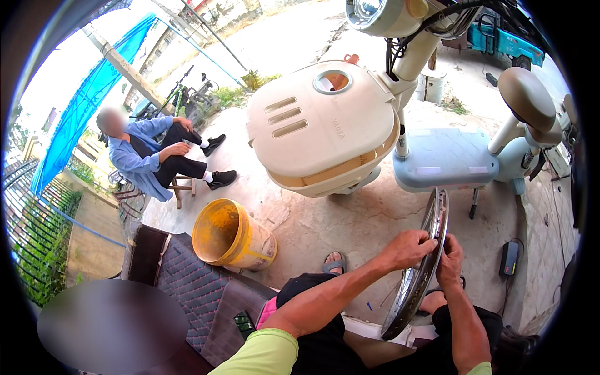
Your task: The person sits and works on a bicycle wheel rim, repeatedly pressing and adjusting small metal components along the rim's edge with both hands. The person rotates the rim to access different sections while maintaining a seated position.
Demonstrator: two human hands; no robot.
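Note:
A shiny metal spoked wheel (pixel 409 300) stands upright and edge-on between my legs, without a tyre that I can see. My left hand (pixel 407 249) is closed, its fingertips pinching the near side of the rim. On the other side, my right hand (pixel 450 261) curls its fingers round the same rim, a little lower. The two hands almost meet across the rim. Whatever small part may lie under the fingertips is hidden. Below the hands, spokes show inside the wheel, and its lower edge reaches down by my lap.
A cream electric scooter with a front basket (pixel 325 125) and a blue footboard (pixel 444 159) stands ahead. A yellow bucket (pixel 234 234) and quilted seat (pixel 194 284) are at left. A person (pixel 150 147) sits on a stool beyond. A black charger (pixel 509 258) lies at right.

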